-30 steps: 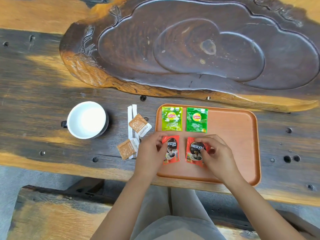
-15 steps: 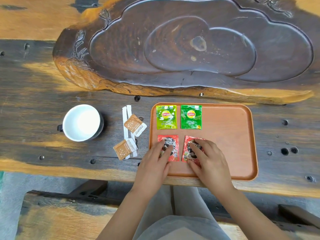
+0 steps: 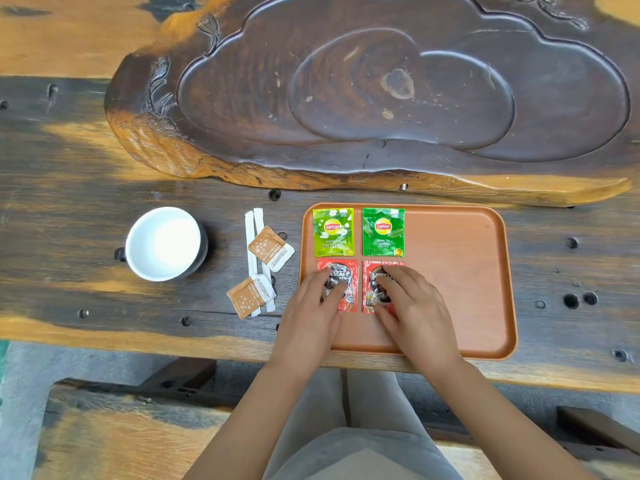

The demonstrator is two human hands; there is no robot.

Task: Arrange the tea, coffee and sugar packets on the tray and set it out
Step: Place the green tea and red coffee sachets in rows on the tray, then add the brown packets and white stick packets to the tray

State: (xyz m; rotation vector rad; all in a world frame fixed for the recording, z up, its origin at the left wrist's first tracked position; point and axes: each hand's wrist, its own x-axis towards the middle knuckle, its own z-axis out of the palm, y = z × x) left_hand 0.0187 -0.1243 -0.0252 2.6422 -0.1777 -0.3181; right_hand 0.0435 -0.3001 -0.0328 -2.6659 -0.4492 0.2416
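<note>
An orange tray lies on the wooden table. Two green tea packets sit side by side in its far left corner. Below them lie two red coffee packets. My left hand rests with fingertips flat on the left coffee packet. The fingers of my right hand press on the right coffee packet and cover most of it. Two brown sugar packets and white sugar sticks lie on the table left of the tray.
A white cup stands left of the sugar packets. A large carved dark wooden tea board fills the far side of the table. The tray's right half is bare. A wooden bench sits below the table edge.
Both hands have slid the coffee packets up and flat under the tea packets. The fingers went from pinching the packets to pressing on them. The camera view shifted slightly.
</note>
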